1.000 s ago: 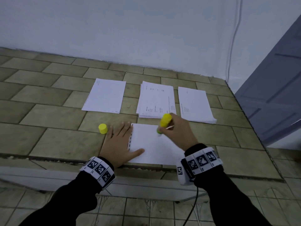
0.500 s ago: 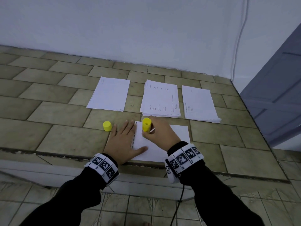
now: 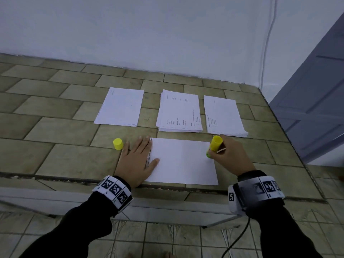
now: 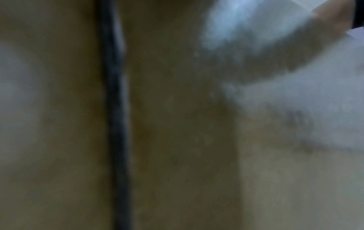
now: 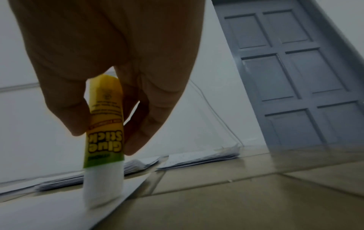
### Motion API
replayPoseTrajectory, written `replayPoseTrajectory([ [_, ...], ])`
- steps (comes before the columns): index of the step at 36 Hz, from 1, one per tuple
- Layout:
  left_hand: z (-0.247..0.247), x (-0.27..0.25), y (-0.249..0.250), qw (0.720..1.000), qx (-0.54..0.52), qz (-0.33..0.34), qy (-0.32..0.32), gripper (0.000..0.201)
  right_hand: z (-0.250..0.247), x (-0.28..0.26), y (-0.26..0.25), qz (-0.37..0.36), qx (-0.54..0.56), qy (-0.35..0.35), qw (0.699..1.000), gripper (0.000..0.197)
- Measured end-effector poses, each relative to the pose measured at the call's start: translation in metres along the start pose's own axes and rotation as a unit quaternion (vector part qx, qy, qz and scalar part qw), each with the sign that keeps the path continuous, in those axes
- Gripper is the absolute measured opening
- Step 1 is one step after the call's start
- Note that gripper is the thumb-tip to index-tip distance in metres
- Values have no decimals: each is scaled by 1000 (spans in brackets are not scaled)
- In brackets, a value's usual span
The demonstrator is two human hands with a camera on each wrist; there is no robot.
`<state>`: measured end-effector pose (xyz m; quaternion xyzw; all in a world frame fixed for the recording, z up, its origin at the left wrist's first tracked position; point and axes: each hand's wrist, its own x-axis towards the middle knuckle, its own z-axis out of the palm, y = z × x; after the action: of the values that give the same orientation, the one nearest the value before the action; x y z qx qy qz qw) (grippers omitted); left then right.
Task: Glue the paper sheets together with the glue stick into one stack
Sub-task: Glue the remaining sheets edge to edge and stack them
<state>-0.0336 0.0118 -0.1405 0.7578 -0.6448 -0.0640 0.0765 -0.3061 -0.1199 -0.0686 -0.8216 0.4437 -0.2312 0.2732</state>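
At the right edge of the sheet (image 3: 183, 161) near the tiled table's front, the right hand (image 3: 231, 155) gripping the glue stick (image 3: 214, 147) has swept across from the left, finishing a stroke, while the flat left hand (image 3: 136, 161) pins the sheet.

Right hand (image 5: 110, 65) pinches glue stick (image 5: 105, 124), tip on paper sheet (image 5: 59, 214).

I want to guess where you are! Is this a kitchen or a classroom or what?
Hard to say; probably a plain room in a house. The work surface is a tiled ledge against a bare white wall, beside a grey panelled door.
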Motion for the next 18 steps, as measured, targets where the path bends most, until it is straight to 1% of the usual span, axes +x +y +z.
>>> replayPoseTrajectory([
  [2, 0, 0, -1, 1000, -12, 3, 5, 84, 5, -1, -8, -18, 5, 2, 1000, 11],
  [4, 1, 0, -2, 999, -18, 13, 23, 79, 16, -3, -22, -33, 33, -15, 999, 12],
  [7, 5, 0, -4, 998, -25, 23, 44, 72, 39, -7, -54, -84, 78, -83, 990, 14],
  [9, 5, 0, -4, 998, -27, 23, 48, 68, 57, -9, -70, -125, 89, -125, 980, 15],
  [11, 4, 1, -4, 998, -25, 28, 55, 65, 71, -8, -82, -154, 89, -151, 972, 15],
  [14, 2, 0, -6, 998, -31, 37, 39, 63, 85, -9, -94, -175, 88, -171, 966, 18],
  [18, 4, 1, -9, 998, -5, 54, 30, 60, 88, -10, -100, -180, 89, -177, 964, 25],
])
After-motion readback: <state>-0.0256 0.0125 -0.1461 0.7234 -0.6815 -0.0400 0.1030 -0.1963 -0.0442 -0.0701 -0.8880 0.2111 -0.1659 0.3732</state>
